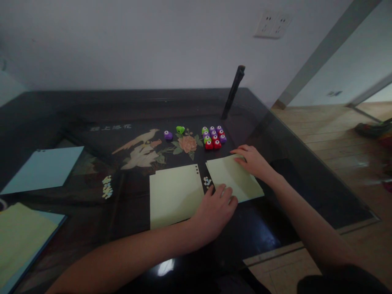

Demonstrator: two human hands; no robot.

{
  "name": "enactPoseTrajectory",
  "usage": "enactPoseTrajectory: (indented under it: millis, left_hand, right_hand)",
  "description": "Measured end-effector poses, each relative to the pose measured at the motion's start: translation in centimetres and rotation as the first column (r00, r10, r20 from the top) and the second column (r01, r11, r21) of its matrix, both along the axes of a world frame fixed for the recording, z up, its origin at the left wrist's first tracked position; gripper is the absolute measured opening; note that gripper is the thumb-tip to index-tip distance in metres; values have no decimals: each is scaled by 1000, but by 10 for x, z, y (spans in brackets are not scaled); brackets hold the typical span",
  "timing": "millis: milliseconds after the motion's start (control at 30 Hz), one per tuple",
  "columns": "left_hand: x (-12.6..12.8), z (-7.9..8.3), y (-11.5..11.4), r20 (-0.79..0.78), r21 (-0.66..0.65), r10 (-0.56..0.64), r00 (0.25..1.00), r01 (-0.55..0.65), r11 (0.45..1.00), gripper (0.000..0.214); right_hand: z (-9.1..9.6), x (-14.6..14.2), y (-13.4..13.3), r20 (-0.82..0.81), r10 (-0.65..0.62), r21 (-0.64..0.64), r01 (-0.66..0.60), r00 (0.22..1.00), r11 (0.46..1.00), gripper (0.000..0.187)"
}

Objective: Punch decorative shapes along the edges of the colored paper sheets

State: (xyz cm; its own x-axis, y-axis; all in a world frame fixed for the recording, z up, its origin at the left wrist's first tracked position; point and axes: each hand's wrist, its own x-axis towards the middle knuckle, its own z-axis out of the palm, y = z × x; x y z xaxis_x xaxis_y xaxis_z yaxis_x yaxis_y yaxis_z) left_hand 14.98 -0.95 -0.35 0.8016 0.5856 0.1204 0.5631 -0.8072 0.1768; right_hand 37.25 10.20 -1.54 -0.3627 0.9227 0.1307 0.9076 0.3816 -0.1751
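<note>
Two stacks of pale green paper lie side by side on the dark glossy table. My left hand [217, 206] rests over the near left corner of the right paper stack [228, 173], its fingers bent and slightly apart. At that stack's far right edge is my right hand [252, 161], with the thumb on the paper and the index finger reaching past the edge. The left paper stack [174, 194] has several small punched shapes at its far right corner and lies beside my left wrist. In the gap between the stacks are small paper cutouts [207, 181].
Colourful eye-topped hole punches [213, 138] stand grouped behind the paper, with a purple punch [168, 135] and a green punch [180, 130] apart. More cutouts [107, 187], a blue sheet [45, 169] and a yellow-green sheet [23, 237] lie left. A black post [234, 92] rises behind.
</note>
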Motion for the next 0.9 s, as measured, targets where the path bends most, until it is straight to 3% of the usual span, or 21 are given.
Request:
enactPoseTrajectory:
  millis: [300,900]
  left_hand:
    - [8,0,2,12,1,-10,1000,10,1000,18]
    - [5,-2,0,15,11,-28,1000,28,1000,19]
  right_hand:
    - [-3,10,-3,-20,1,6,-1,1000,1000,24]
    - [-3,0,-8,1,-83,-4,83,997,997,24]
